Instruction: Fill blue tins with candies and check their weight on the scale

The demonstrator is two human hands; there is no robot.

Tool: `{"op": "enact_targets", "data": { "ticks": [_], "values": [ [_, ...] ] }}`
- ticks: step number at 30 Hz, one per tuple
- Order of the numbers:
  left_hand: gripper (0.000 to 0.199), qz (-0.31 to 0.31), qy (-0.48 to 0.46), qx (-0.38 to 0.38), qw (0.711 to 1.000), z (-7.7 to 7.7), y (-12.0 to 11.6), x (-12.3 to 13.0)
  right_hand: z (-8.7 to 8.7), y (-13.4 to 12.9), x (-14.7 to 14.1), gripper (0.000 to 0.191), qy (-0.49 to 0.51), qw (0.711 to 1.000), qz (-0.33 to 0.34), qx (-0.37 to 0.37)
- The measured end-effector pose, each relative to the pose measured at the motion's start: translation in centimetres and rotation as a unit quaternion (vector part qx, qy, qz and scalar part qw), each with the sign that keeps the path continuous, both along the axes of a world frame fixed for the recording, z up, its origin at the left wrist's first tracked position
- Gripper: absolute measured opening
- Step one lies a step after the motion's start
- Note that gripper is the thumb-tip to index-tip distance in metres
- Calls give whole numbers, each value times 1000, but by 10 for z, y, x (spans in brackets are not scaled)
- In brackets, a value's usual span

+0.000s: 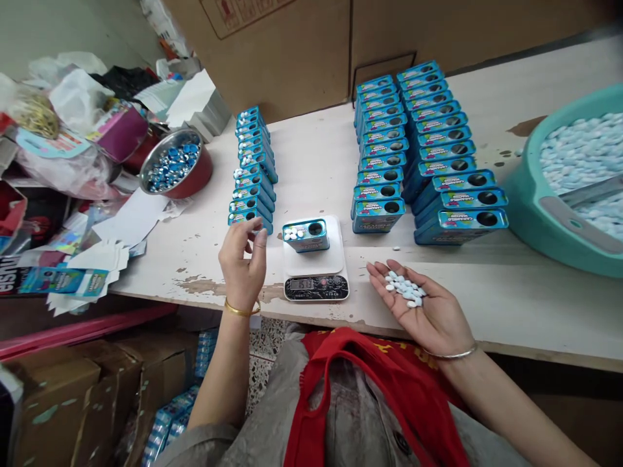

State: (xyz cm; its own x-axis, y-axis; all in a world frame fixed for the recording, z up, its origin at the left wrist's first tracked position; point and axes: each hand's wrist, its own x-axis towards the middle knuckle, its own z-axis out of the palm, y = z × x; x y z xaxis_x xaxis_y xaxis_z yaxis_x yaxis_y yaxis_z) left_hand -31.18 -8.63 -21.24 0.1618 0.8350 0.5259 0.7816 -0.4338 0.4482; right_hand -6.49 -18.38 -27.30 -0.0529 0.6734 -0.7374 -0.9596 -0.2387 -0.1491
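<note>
My right hand lies palm up over the front of the table, cupping a small heap of pale blue and white candies. At the left, my left hand is raised by the near end of a row of blue tins; its thumb and fingers are apart and nothing shows between them. Between my hands a white digital scale carries one blue tin, upright, with a round dark opening and several white candies on its lid. The scale's display is lit.
Two rows of blue tins with round openings stand right of the scale. Beyond them a teal tub holds many candies and a scoop. A steel bowl of small shiny pieces sits left, beside bags and papers. Cardboard boxes line the back.
</note>
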Motion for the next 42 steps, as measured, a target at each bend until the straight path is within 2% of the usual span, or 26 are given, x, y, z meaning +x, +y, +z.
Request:
{"op": "enact_targets", "data": {
  "ticks": [4,11,19,23,30,34,36,39,40,42],
  "values": [
    [20,9,15,-13,1000,-10,-6,-13,-7,-9,8,28,-7,1000,-22,-18],
    [26,-6,33,10,999,-18,-11,-6,-3,-10,4,30,-2,1000,-24,-14],
    [27,-13,39,22,999,-23,-12,-7,-9,-13,5,29,1,1000,-22,4],
    [32,-35,82,28,996,-28,-13,-2,-7,-12,2,29,5,1000,-22,-7],
    [45,-46,177,29,983,-37,-17,21,-4,-8,-1,28,6,1000,-18,-9],
    [42,-70,202,16,977,-33,-12,38,-3,-8,0,28,15,1000,-21,-15],
    [38,-73,193,22,978,-28,-11,44,-4,-9,0,29,20,999,-25,-10],
    [30,-75,120,54,989,-22,-14,57,-8,-10,4,27,23,999,-31,1],
    [27,-97,93,52,990,-22,-16,63,-10,-10,6,27,21,999,-32,6],
    [23,-184,73,18,980,-28,-21,84,-14,-12,12,26,14,999,-33,17]
  ]
}}
